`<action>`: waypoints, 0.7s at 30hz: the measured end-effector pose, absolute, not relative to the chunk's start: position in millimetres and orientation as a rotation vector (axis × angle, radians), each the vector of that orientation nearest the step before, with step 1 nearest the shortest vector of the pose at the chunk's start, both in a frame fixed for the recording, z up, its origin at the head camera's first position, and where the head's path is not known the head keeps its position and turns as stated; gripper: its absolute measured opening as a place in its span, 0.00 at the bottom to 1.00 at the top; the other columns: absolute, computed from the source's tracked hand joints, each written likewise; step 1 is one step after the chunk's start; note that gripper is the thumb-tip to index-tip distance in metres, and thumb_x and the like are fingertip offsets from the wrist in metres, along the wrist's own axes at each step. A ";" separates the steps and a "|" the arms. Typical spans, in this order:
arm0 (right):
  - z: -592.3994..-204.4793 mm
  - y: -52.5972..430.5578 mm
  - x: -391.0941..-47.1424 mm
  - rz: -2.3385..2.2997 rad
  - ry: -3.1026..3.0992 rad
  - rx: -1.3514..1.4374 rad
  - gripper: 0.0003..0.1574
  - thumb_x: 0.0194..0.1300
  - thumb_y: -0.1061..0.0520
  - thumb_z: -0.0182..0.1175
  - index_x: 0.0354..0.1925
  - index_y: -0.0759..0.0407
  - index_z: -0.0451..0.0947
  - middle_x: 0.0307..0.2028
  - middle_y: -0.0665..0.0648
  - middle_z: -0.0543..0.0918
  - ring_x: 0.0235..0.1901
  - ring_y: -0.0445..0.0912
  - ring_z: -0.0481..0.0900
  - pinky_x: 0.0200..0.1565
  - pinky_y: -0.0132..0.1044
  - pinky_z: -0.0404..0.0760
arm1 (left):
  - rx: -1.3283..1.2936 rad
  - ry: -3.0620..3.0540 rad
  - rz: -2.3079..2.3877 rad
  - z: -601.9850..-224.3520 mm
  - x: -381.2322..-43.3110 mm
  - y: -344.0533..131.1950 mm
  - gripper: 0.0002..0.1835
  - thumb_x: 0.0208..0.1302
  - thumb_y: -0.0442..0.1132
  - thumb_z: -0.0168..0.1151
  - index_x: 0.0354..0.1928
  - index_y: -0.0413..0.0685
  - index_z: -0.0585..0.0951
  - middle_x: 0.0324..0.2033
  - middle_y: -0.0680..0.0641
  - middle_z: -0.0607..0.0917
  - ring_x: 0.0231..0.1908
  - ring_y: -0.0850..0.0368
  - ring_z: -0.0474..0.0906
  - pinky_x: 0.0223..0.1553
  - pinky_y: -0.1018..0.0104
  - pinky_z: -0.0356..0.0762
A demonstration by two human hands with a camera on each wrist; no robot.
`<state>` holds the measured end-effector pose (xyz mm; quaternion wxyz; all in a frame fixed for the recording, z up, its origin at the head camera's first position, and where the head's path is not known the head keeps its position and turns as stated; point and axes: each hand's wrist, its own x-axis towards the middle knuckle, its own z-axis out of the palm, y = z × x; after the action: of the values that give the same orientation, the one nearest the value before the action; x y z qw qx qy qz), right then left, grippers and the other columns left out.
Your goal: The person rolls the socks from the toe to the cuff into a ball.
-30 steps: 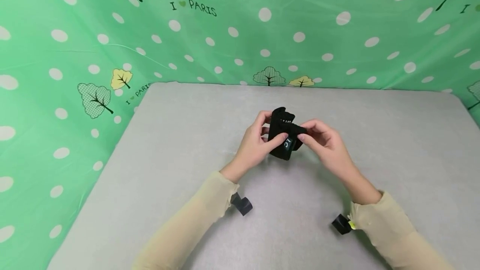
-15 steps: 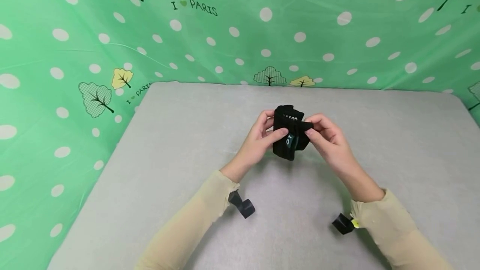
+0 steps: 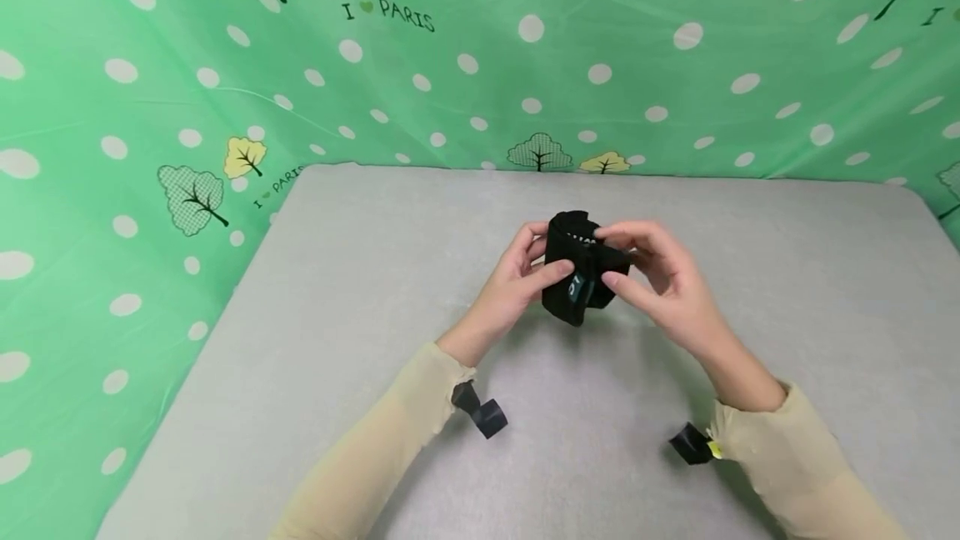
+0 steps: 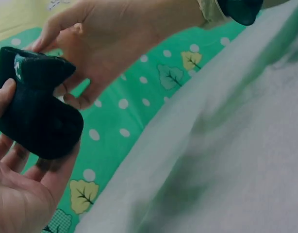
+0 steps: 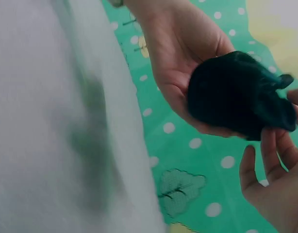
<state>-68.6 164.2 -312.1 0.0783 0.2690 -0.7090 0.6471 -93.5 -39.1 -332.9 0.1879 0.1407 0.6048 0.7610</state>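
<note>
A folded black fabric bundle (image 3: 583, 263) is held above the grey table (image 3: 420, 223), between the two hands. Its slightly longer axis runs from the table's far edge toward the person; the upper end faces the green cloth backdrop (image 3: 405, 90), the lower end the person. A pointed flap (image 3: 615, 257) projects sideways toward the right hand (image 3: 667, 294). The fabric appears soft, matt and thick, layered and rounded at the folded end, as the left wrist view shows. A row of small white marks (image 3: 582, 239) lies near the upper end; a dark label (image 3: 577, 287) with pale lettering, partly legible, slants across the near face.

The left hand (image 3: 506, 286) grips the bundle's left side, thumb on the near face and fingers behind. The right hand is at the opposite side, its thumb and fingers curled about the flap; the firmness of this hold cannot be judged.

Both sleeves (image 3: 375, 448) are pale beige and wrinkled at the cuff. The backdrop carries white dots, printed trees and the words "I PARIS" with a heart between.
</note>
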 end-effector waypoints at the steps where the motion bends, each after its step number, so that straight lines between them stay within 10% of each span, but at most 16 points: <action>1: -310.6 164.0 -68.7 1.840 -2.159 0.814 0.22 0.59 0.80 0.58 0.51 0.67 0.79 0.42 0.49 0.83 0.43 0.40 0.78 0.48 0.27 0.77 | 0.404 1.713 2.135 -332.7 -93.5 -39.5 0.21 0.73 0.29 0.53 0.65 0.42 0.63 0.65 0.35 0.73 0.55 0.53 0.80 0.46 0.67 0.82; 21: -305.7 160.8 -68.7 1.727 -2.292 0.747 0.12 0.62 0.77 0.59 0.43 0.69 0.79 0.38 0.44 0.83 0.41 0.38 0.79 0.47 0.25 0.76 | 0.388 1.679 2.150 -336.1 -91.5 -41.1 0.22 0.76 0.32 0.46 0.67 0.49 0.56 0.67 0.34 0.70 0.49 0.62 0.79 0.44 0.69 0.80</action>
<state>-68.7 160.8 -305.7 0.0879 0.2508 -0.7699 0.5802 -91.5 -41.1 -336.1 0.1922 0.1383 0.5980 0.7657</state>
